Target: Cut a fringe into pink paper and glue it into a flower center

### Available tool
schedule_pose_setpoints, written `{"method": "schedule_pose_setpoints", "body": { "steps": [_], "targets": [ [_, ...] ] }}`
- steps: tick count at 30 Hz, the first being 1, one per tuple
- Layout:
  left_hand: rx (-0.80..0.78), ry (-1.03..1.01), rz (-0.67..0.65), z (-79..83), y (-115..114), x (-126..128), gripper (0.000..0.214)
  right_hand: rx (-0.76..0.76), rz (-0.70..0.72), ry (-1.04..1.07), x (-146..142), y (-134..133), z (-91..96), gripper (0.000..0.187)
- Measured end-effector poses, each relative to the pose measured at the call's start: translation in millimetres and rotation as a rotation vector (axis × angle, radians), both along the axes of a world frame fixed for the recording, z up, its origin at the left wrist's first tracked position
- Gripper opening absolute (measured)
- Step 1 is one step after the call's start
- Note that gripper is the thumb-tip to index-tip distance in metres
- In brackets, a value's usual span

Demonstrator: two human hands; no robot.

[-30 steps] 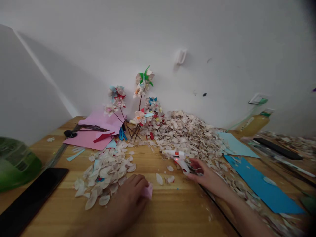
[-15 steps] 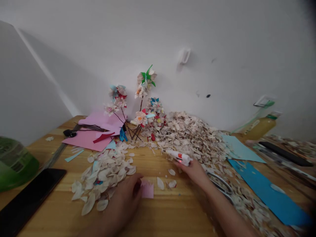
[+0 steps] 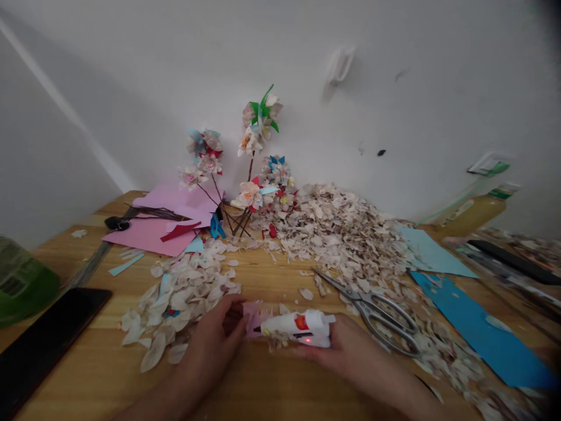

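My right hand grips a white glue gun with a red light, its nozzle pointing left at a small pink paper piece. My left hand pinches that pink piece and holds it on the wooden table. The two hands sit close together near the table's front edge. A heap of pale petal-shaped pieces lies just left of my left hand.
Silver scissors lie right of the glue gun. A big pile of pale scraps sits behind, with paper flowers on stems by the wall. Pink paper, blue paper, a black phone, a green bottle and a yellow bottle surround them.
My right hand picked up the glue gun from beside the scrap pile and brought it down and left to the pink piece. The scissors now lie uncovered. My left hand lifted the pink piece slightly.
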State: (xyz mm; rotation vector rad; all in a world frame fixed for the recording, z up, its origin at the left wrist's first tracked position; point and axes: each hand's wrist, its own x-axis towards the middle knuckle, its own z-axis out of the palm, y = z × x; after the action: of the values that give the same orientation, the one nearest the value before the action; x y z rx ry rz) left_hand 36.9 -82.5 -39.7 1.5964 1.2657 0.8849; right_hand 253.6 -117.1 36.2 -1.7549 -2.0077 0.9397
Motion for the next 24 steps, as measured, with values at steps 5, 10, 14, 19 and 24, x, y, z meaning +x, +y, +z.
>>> {"method": "schedule_pose_setpoints", "body": {
  "steps": [5, 10, 14, 19, 24],
  "targets": [
    [-0.005, -0.005, 0.020, 1.4, 1, -1, 0.024, -0.066, 0.019, -0.029, -7, 5, -1.5, 0.025],
    [-0.005, -0.019, 0.041, 3.3, 0, -1, 0.026, -0.079, -0.023, -0.208, -12, 6, 1.6, 0.026],
    [-0.020, -0.032, 0.029, 3.4, -2, 0, 0.025, -0.076, 0.020, -0.223, -16, 6, -0.1, 0.027],
    [-0.007, -0.014, 0.028, 2.5, -2, -2, 0.025, -0.029, 0.096, -0.180, -18, 5, -4.6, 0.021],
    [0.024, 0.031, 0.035, -0.5, -1, -3, 0.025, -0.034, 0.099, -0.175, -20, 7, -5.1, 0.021]
  ]
}}
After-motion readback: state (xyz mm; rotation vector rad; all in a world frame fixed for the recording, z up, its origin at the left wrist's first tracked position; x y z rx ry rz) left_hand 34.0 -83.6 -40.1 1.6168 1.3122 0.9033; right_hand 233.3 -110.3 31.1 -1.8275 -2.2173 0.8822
